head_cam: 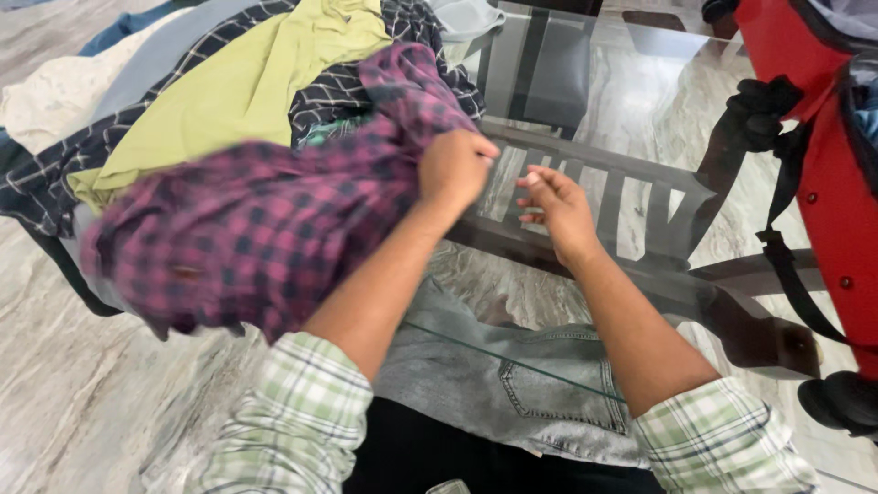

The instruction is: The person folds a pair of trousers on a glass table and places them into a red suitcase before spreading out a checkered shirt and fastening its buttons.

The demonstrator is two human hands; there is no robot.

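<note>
— Start close. What's nearest to the person?

— Two sleeves in green and white check, pushed up the forearms. Just past them a pair of grey jeans (512,384) lies flat on the glass table (585,101), pocket side up.

— And the hands?

— The left hand (455,169) is closed tight, fingers bunched on a fold of a purple and dark checked shirt (265,229). The shirt hangs off that grip to the left, over the table's near left edge, blurred. The right hand (556,203) sits just beside it, apart from the cloth, holding nothing; its fingers are loosely curled with the thumb out toward the left hand.

— Behind the shirt?

— A heap of clothes on the table's left half: a yellow-green garment (265,82) on top, a dark windowpane-check one (347,87) under it, a pale grey-blue piece (155,64), and something cream (46,105) at the far left.

— To the right?

— A red suitcase (837,192) with black straps, standing on the marble floor (82,393).
</note>
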